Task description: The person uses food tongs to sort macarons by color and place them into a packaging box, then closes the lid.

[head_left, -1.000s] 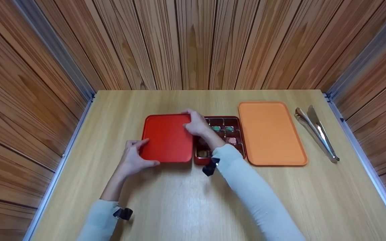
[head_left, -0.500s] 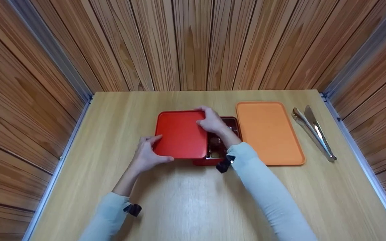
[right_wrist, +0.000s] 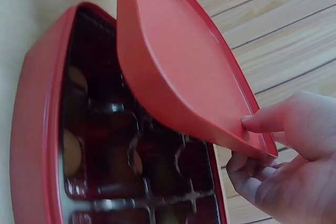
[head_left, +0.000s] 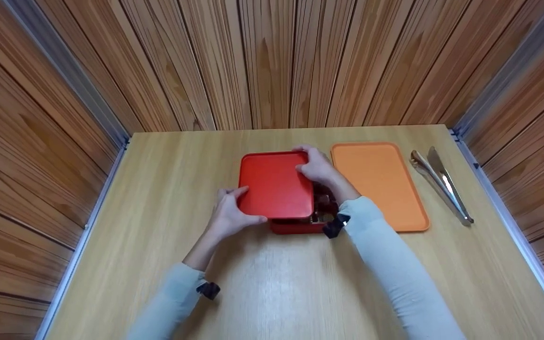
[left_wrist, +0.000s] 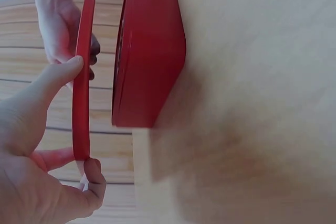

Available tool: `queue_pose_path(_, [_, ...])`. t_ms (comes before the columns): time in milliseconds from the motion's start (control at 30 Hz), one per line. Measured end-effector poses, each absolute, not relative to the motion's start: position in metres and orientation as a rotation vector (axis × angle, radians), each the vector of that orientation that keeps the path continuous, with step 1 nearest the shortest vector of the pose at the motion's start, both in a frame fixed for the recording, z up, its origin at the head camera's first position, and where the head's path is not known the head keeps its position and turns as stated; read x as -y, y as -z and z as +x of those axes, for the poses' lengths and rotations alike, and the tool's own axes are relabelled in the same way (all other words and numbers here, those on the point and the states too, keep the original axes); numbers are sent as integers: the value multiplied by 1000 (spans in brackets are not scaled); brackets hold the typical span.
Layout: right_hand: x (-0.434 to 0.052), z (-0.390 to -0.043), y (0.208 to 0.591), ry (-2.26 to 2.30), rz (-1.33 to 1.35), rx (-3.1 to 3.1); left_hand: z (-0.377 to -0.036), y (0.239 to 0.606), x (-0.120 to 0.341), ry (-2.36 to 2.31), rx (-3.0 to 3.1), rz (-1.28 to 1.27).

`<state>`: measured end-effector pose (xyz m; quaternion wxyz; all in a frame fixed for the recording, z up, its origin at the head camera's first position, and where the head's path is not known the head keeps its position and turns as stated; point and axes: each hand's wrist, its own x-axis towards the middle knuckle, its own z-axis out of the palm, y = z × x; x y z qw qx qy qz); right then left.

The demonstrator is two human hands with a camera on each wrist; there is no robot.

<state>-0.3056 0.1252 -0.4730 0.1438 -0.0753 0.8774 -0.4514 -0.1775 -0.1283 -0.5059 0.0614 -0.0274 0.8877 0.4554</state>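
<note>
Lid: the red lid [head_left: 276, 185] hovers above the red box [head_left: 295, 227], between both hands, not yet seated.
Left hand: the left hand [head_left: 228, 215] pinches the lid's near-left corner, thumb on top.
Right hand: the right hand [head_left: 318, 166] clamps the far-right edge, fingers curled under.
Box: compartments with small sweets [right_wrist: 71, 151] lie open below the right hand's palm.
Handling: likely light, stiff and smooth; opposite edges are best gripped.
Beside: orange tray [head_left: 380, 184] and tongs [head_left: 442, 184] lie on the tabletop [head_left: 272, 283], outward of the right hand.
</note>
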Motion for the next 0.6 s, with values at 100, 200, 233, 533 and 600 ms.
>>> queue_pose_path(100, [-135,-308,475,1318,-220,-2513,-180,506,117,-1388,-2685,-73])
queue_pose_path(200, [-146,-309,476,1303,-244,-2521,-182,507,107,-1380,-2701,-52])
queue_pose_path(233, [-149,-309,476,1294,-243,-2523,-183,507,104,-1376,-2708,-40])
queue_pose_path(533, [-177,-310,472,1223,-166,-2534,-189,510,77,-1395,-2701,18])
queue_pose_path(600, [-181,-311,473,1217,-153,-2534,-190,511,72,-1388,-2702,21])
